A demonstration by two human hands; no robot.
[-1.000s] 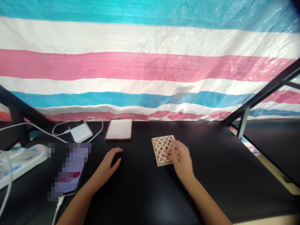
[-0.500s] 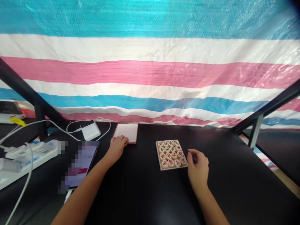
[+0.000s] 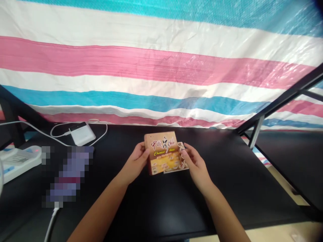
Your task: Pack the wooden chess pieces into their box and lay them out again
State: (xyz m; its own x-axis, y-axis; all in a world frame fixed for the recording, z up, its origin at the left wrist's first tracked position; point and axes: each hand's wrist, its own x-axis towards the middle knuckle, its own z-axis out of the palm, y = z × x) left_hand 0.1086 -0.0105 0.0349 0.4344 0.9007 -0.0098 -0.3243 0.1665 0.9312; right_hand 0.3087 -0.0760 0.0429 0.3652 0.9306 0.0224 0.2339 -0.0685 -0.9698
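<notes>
My left hand [image 3: 137, 159] grips the left edge of a brown and yellow box lid [image 3: 163, 153] printed "Chinese chess". The lid lies over most of a shallow tray of round Chinese chess pieces [image 3: 182, 164], so only the right-hand column shows. With thumb and fingers closed, my right hand [image 3: 195, 163] holds the tray's right side. The lid sits a little left of the tray and is not lined up with it; whether it rests on the tray or hovers just above, I cannot tell.
On the left lie a phone [image 3: 68, 178] with a blurred-out screen, a white power bank [image 3: 83, 133] with its cable, and a white power strip [image 3: 21, 163]. A striped plastic sheet [image 3: 141, 64] hangs behind the black table [image 3: 156, 215]. Black metal bars [image 3: 280, 101] slant at the sides.
My left hand has brought the lid from the back left over to the tray, and its printed face now shows. My right hand has taken hold of the tray. The view has shifted.
</notes>
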